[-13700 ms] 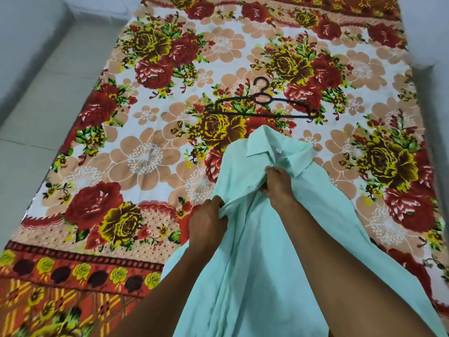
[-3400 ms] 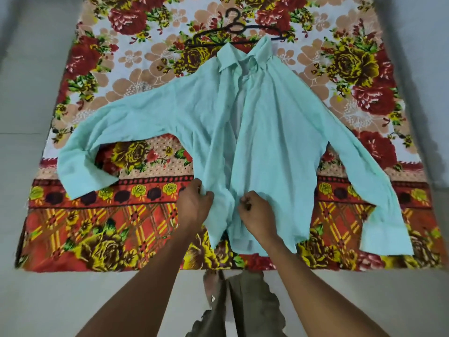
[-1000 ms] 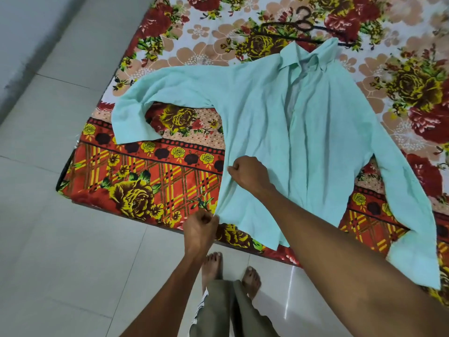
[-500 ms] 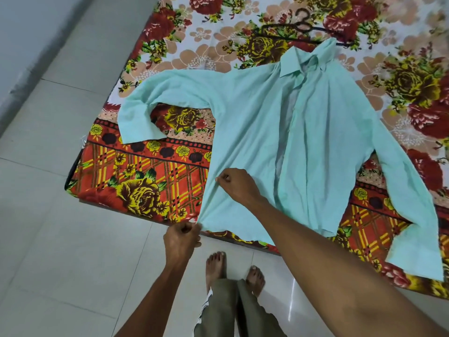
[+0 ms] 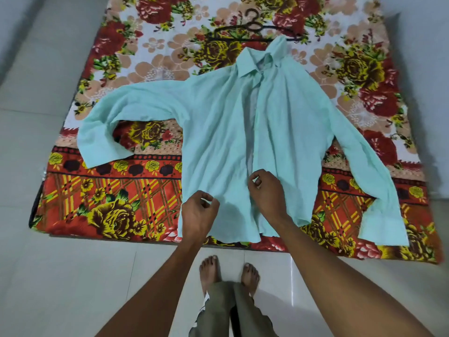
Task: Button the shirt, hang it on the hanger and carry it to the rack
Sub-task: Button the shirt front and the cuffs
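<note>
A mint-green long-sleeved shirt (image 5: 218, 132) lies front up on the floral mat, sleeves spread to both sides, its front placket unbuttoned and slightly parted. A black hanger (image 5: 252, 27) lies flat just beyond the collar, its right end under the fabric. My left hand (image 5: 199, 212) hovers over the shirt's lower left panel with loosely curled fingers that hold nothing. My right hand (image 5: 266, 190) sits beside the placket near the hem, thumb and fingers curled apart, no cloth between them.
The floral mat (image 5: 109, 190) covers a pale tiled floor (image 5: 60, 276). My bare feet (image 5: 210, 271) stand on the tiles just in front of the mat's near edge. Grey walls run along both sides. No rack is in view.
Both hands have let go of the shirt's left edge and hem and moved over the lower front. The shirt now lies flatter and squarer.
</note>
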